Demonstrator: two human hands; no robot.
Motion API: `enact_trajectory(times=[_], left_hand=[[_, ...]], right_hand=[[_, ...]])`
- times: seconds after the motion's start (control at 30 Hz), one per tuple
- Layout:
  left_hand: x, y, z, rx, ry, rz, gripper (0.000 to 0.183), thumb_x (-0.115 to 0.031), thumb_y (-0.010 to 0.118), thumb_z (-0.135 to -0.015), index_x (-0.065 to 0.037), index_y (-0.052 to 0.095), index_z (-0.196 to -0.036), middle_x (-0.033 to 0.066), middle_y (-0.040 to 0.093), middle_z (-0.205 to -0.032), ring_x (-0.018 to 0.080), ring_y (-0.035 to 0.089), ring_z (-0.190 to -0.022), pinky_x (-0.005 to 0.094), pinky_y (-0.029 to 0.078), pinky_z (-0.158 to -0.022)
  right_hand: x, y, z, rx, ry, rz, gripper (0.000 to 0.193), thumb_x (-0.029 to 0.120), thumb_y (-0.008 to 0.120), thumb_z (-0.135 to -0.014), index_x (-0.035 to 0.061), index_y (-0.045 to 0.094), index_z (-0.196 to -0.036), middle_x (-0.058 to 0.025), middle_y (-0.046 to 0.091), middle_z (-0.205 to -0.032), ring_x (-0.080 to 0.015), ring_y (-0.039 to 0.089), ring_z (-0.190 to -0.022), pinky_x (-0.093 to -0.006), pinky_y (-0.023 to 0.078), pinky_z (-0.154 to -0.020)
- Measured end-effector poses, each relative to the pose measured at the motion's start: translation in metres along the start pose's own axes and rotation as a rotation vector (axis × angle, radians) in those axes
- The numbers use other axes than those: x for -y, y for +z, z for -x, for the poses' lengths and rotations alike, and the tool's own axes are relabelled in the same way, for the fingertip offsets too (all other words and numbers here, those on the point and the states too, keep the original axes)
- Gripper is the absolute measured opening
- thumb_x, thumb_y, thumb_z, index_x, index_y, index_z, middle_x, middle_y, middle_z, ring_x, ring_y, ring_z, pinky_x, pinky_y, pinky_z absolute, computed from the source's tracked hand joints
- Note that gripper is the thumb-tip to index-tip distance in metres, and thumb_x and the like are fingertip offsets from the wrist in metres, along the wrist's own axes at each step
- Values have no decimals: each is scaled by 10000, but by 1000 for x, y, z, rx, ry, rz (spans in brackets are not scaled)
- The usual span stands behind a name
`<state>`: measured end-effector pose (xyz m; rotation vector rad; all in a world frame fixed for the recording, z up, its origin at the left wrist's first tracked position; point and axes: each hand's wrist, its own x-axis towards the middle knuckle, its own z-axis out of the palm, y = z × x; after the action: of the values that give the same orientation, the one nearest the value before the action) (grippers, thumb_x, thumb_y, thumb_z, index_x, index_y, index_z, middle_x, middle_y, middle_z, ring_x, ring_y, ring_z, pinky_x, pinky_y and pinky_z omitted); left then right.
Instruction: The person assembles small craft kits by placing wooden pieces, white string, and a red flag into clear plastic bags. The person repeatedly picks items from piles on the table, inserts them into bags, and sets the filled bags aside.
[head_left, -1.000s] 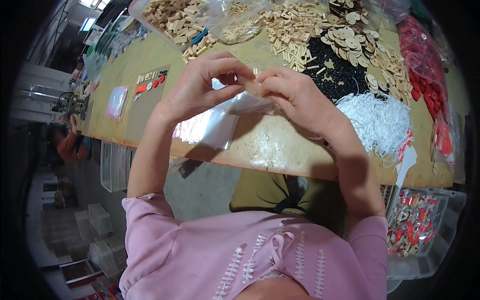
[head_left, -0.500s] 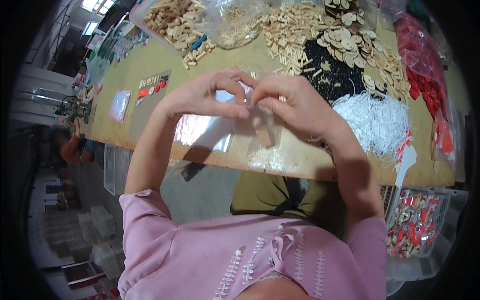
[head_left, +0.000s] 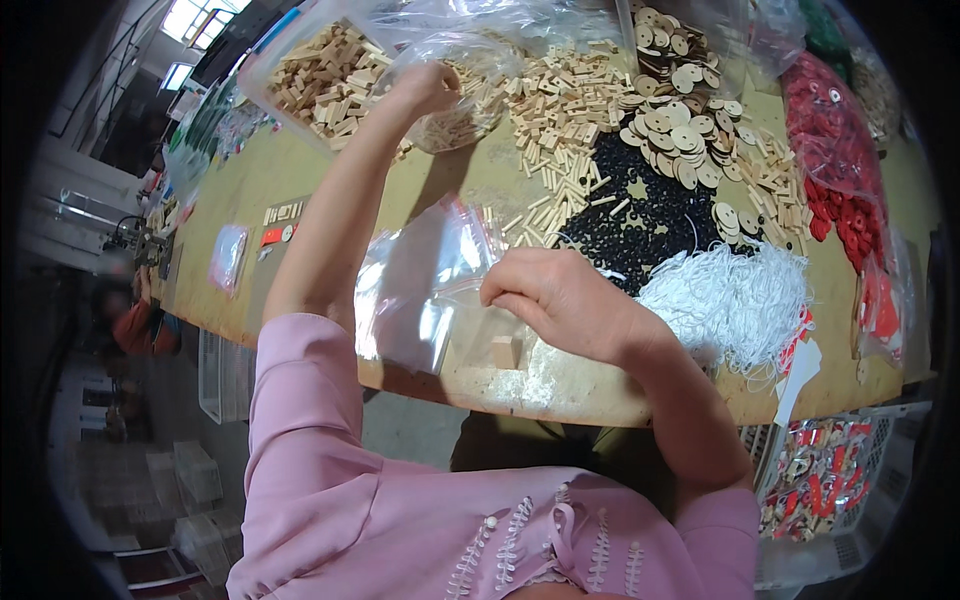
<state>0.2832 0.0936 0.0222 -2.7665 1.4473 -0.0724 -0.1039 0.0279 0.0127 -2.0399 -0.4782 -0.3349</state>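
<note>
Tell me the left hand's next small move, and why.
Probably it should pinch up a small wooden piece. The left hand is at the large clear bag of small wooden pieces, while the right hand holds a small clear packet in which only a wooden block can be made out.

My top (head_left: 420, 515): dusty pink, seamed at the shoulder. Sleeves (head_left: 303, 400) short, same pink. Down my front, rows of white leaf-like trim (head_left: 513, 545), pearly bead (head_left: 491, 522) ending one; thin pink bow (head_left: 566, 525). Trousers (head_left: 505, 447) dark olive. My left hand (head_left: 427, 88), right hand (head_left: 565, 298): ungloved.
</note>
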Motion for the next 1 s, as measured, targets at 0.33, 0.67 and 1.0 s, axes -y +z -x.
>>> enact_trajectory(times=[0.33, 0.67, 1.0], left_hand=[[-6, 34, 4, -37, -150, 281, 233, -276, 748, -848, -92, 787, -986, 142, 767, -934, 279, 726, -847, 381, 550, -780], [-31, 11, 22, -490, 49, 190, 203, -143, 706, -902, -105, 751, -1097, 112, 746, -960, 268, 722, -849, 391, 567, -799], [-101, 27, 10, -267, 132, 47, 296, -151, 681, -869, -117, 708, -1162, 126, 702, -1089, 340, 685, -1022, 438, 543, -900]], right_hand=[[0, -3, 1, 14, 92, -32, 111, 75, 616, -930, 23, 668, -1013, -168, 678, -971, -363, 671, -949, -433, 542, -840], [0, 1, 1, 11, 89, -6, 104, 76, 615, -923, 29, 677, -992, -168, 678, -952, -366, 674, -928, -434, 543, -832], [-4, 5, 2, -12, 40, 35, 96, 85, 635, -918, 21, 666, -983, -159, 671, -931, -357, 672, -895, -420, 538, -798]])
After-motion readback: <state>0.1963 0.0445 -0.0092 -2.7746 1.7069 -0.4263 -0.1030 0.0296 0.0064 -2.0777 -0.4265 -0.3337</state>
